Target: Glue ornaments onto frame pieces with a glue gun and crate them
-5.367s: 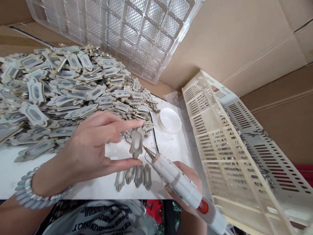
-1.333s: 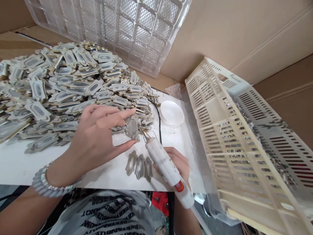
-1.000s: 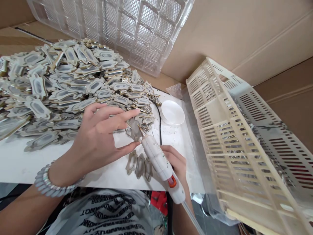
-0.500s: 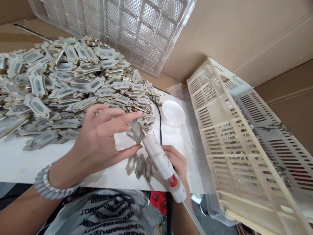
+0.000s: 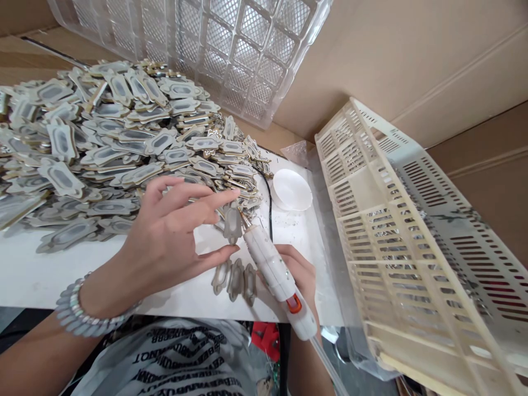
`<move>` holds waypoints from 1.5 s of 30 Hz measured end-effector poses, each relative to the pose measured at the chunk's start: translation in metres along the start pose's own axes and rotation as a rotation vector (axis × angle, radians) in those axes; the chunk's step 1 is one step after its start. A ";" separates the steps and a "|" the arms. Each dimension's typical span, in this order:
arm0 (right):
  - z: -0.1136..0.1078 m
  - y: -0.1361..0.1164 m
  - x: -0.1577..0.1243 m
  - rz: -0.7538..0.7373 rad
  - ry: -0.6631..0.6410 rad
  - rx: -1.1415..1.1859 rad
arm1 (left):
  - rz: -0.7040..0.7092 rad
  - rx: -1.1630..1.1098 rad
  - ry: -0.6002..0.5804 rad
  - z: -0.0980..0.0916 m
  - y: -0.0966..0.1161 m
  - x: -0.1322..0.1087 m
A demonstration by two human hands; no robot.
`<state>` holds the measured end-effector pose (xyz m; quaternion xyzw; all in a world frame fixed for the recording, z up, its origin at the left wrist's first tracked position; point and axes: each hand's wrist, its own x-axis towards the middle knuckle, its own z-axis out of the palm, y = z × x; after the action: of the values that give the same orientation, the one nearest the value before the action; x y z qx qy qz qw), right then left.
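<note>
My left hand (image 5: 177, 225), with a beaded bracelet at the wrist, holds a small grey frame-shaped plate (image 5: 232, 224) by its ends between thumb and forefinger. My right hand (image 5: 299, 269) is wrapped round a white hot glue gun (image 5: 270, 261) with an orange part on its body and a clear glue stick out of its rear end. The metal nozzle points at the held plate's upper right edge; whether it touches cannot be made out. Just below, three similar plates (image 5: 236, 279) lie side by side on the white tabletop (image 5: 173, 300).
A large heap of the same plates (image 5: 124, 132) covers the table's left and back. A white bowl (image 5: 292, 190) stands behind the glue gun, beside a black cable (image 5: 270, 214). Cream slotted plastic baskets (image 5: 371, 220) stand on the right. A clear compartment tray (image 5: 231, 49) leans at the back.
The glue gun has shifted slightly right, its nozzle moving toward the plate's edge. The plate in my left hand has turned a little, more upright. Nothing was let go.
</note>
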<state>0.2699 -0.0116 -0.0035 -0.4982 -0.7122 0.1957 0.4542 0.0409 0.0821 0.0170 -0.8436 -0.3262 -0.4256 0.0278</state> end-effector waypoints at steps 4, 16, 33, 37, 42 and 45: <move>0.001 0.001 0.000 -0.001 0.015 -0.014 | 0.010 0.020 -0.011 -0.001 -0.001 0.000; -0.007 0.005 -0.003 0.005 -0.056 0.097 | -0.007 0.049 0.073 -0.005 -0.013 -0.001; -0.007 0.000 0.002 0.025 -0.116 0.097 | 0.149 0.098 0.093 -0.006 -0.011 0.002; -0.007 0.002 0.002 0.025 -0.121 0.108 | 0.192 0.152 0.063 -0.007 -0.012 0.001; -0.007 0.002 0.000 0.049 -0.118 0.106 | 0.202 0.153 0.061 -0.008 -0.011 0.001; -0.007 0.002 -0.001 0.060 -0.123 0.104 | 0.202 0.153 0.058 -0.009 -0.011 0.001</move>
<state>0.2768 -0.0127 -0.0016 -0.4822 -0.7124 0.2759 0.4288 0.0286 0.0883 0.0206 -0.8550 -0.2702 -0.4186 0.1442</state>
